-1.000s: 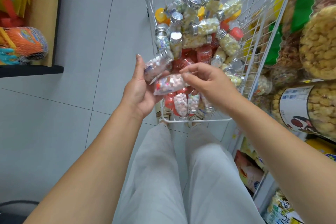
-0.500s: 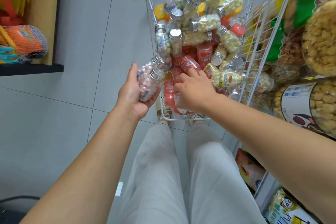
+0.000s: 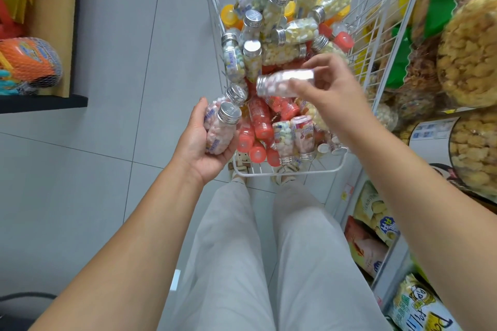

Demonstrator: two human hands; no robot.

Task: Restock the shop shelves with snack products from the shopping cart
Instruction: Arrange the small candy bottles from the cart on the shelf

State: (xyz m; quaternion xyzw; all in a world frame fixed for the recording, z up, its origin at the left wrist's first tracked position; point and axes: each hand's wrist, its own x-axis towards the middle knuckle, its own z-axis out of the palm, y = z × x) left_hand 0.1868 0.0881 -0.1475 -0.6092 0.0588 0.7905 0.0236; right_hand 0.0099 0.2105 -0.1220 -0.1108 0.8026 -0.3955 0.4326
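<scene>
Left hand [image 3: 199, 148]: palm up beside the cart's [image 3: 285, 172] near-left corner, fingers curled round two pink-candy bottles [image 3: 220, 129], silver caps pointing up-right toward the basket. Right hand [image 3: 333, 91]: raised over the load, fingertips pinching a third bottle [image 3: 282, 83]; motion blur, so the exact finger placement can't be read.

Key geometry: the third bottle lies up and right of the left palm, well apart, no contact. Long axis near horizontal, a silver end facing the left hand. The shelves [image 3: 454, 111] sit on the right, just past the cart wall, so the right hand is the nearer one for shelving. The left is nearer for a hand-off.

Look: small clear bottle, pink-white sweets inside, metal screw cap, same type as the two already held. Remaining stock is piled loose in the cart.
</scene>
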